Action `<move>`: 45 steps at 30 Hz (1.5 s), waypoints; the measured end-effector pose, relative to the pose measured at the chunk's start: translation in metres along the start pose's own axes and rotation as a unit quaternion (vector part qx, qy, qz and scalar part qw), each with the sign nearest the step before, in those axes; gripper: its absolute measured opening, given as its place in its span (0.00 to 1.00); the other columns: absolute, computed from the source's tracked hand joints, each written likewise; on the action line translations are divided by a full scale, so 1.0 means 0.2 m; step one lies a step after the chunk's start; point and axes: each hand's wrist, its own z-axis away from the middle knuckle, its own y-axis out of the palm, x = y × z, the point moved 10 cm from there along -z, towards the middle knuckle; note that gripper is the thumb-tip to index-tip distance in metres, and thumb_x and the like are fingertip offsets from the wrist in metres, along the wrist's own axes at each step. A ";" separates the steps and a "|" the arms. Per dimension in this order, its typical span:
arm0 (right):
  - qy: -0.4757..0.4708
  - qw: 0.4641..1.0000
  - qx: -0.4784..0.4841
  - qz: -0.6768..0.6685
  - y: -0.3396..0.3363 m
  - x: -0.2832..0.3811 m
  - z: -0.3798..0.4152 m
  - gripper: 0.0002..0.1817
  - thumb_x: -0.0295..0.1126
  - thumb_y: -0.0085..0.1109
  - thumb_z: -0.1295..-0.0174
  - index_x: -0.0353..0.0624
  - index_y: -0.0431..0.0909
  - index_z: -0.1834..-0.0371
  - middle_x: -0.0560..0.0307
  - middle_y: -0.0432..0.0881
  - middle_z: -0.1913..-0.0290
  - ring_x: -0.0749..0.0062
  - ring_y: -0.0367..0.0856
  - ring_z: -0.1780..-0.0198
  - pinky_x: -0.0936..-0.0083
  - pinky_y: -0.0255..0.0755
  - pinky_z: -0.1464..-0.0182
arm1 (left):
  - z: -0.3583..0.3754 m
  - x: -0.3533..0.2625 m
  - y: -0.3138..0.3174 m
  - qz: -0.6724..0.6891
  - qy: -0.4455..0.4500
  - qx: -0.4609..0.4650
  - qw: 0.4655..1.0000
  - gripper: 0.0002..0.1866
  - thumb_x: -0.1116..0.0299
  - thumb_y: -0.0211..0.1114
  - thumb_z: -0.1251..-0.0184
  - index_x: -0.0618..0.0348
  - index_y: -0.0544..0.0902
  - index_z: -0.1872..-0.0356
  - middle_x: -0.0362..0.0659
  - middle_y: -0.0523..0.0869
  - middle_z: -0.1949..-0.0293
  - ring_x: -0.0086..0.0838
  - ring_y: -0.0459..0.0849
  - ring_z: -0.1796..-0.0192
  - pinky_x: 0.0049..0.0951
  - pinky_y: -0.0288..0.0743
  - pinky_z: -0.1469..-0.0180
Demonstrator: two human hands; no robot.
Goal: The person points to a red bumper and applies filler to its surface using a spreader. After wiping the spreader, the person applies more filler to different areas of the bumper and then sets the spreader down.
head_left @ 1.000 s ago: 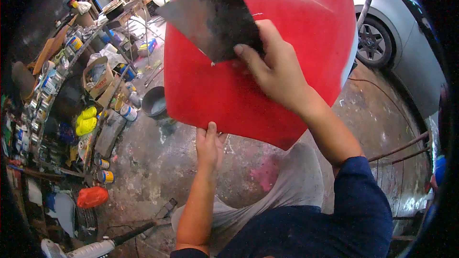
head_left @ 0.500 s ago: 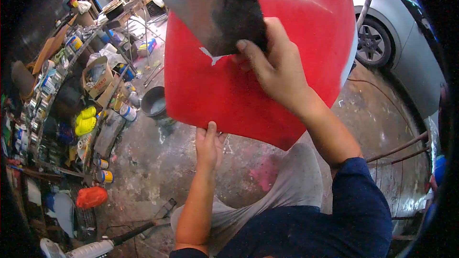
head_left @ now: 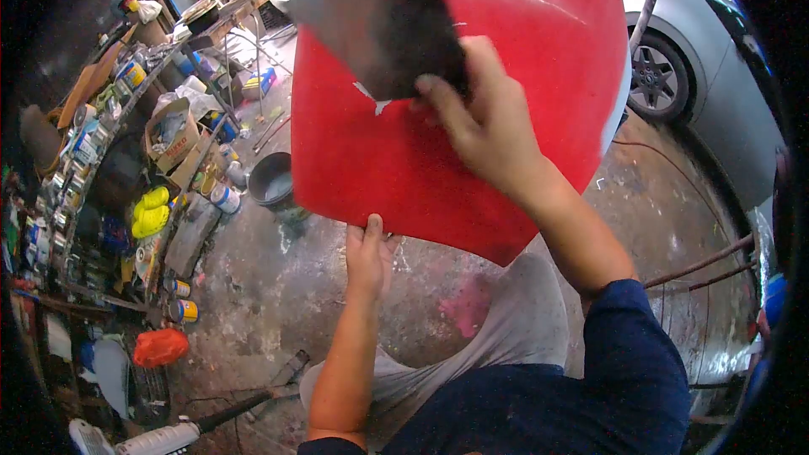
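Note:
A large red painted panel (head_left: pixel 404 168), curved like a car body part, fills the upper middle of the head view. My left hand (head_left: pixel 368 257) grips its lower edge, thumb on the face and fingers behind. In front of the panel, my right hand (head_left: pixel 489 118) pinches a dark, thin sheet that looks like sandpaper (head_left: pixel 388 29) by its lower right corner. The sheet is blurred and overlaps the panel's upper left. A pale chipped patch (head_left: pixel 379 105) shows in the red paint just below the sheet.
A cluttered rack (head_left: pixel 126 185) of cans stands at left. On the floor sit a black bucket (head_left: pixel 271 181), several paint cans and a red bag (head_left: pixel 162 347). A grey car (head_left: pixel 733 84) is parked at right, near a metal frame (head_left: pixel 704 261).
The sheet's upper edge has dropped a little and the sheet is more blurred. My right hand has shifted slightly; the left hand and panel stay put.

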 end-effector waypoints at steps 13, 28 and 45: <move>0.057 0.997 -0.024 -0.050 -0.01 -0.07 0.03 0.13 0.26 0.62 0.31 0.38 0.71 0.47 0.39 0.85 0.66 0.46 0.89 0.62 0.58 0.80 0.61 | -0.01 0.01 0.01 0.000 0.003 0.002 1.000 0.28 0.57 0.62 0.22 0.52 0.65 0.28 0.43 0.78 0.32 0.37 0.79 0.33 0.44 0.75 0.34; 0.150 0.968 -0.103 -0.171 -0.02 -0.10 0.16 0.11 0.25 0.57 0.26 0.36 0.65 0.48 0.50 0.83 0.54 0.73 0.88 0.63 0.76 0.85 0.65 | 0.00 0.01 -0.01 -0.007 -0.003 -0.006 1.000 0.24 0.58 0.60 0.20 0.52 0.67 0.29 0.43 0.79 0.33 0.36 0.80 0.35 0.44 0.76 0.35; 0.144 0.971 -0.091 -0.165 0.03 -0.18 0.18 0.12 0.26 0.57 0.27 0.36 0.66 0.47 0.49 0.85 0.61 0.71 0.89 0.68 0.74 0.82 0.69 | 0.01 -0.01 0.01 -0.008 0.009 -0.008 1.000 0.26 0.59 0.60 0.21 0.54 0.65 0.28 0.44 0.77 0.31 0.38 0.79 0.33 0.44 0.76 0.33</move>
